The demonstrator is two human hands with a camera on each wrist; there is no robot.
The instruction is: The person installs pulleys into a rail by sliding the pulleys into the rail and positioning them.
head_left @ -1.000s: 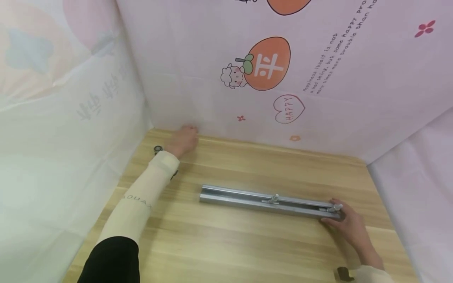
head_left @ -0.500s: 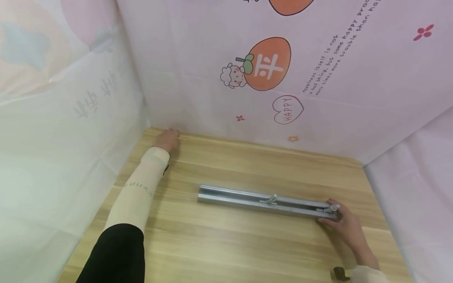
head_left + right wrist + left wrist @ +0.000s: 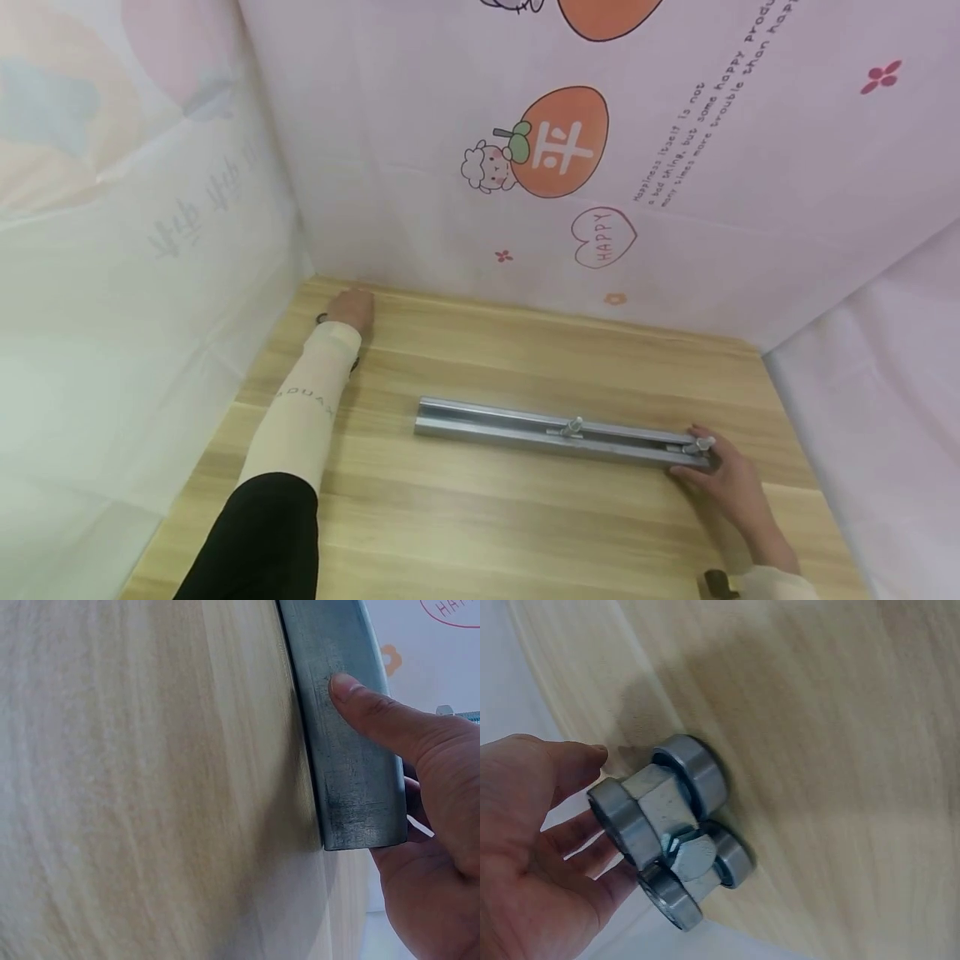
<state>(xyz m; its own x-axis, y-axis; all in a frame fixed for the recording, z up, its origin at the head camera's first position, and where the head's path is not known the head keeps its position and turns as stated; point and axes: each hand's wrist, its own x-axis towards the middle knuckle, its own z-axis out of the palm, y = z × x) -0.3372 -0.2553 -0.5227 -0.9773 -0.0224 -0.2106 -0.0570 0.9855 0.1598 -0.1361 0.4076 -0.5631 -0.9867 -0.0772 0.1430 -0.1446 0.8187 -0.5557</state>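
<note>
In the left wrist view, a metal roller trolley (image 3: 660, 806) with several bearing wheels and a hex bolt rests at an angle on the wood. Beside it, my left hand (image 3: 532, 847) holds its thumb out straight, the tip apart from the nearest wheel; the other fingertips are hidden behind the wheels. In the head view that hand (image 3: 351, 308) is at the table's back left corner. My right hand (image 3: 731, 479) grips the right end of a grey metal channel (image 3: 495, 436), open side up. Its thumb (image 3: 375, 711) presses the channel's side wall, with fingers behind it.
Two bolts stand out of the channel's slot, one near mid-length (image 3: 573, 427) and another at the right end (image 3: 699, 446). The wood table (image 3: 480, 525) is bounded by a printed sheet (image 3: 420, 167) at the back and white sheets at both sides.
My left hand has moved left along the table's back edge, toward the corner. My right hand keeps its grip on the channel's end; the whole head view has shifted slightly.
</note>
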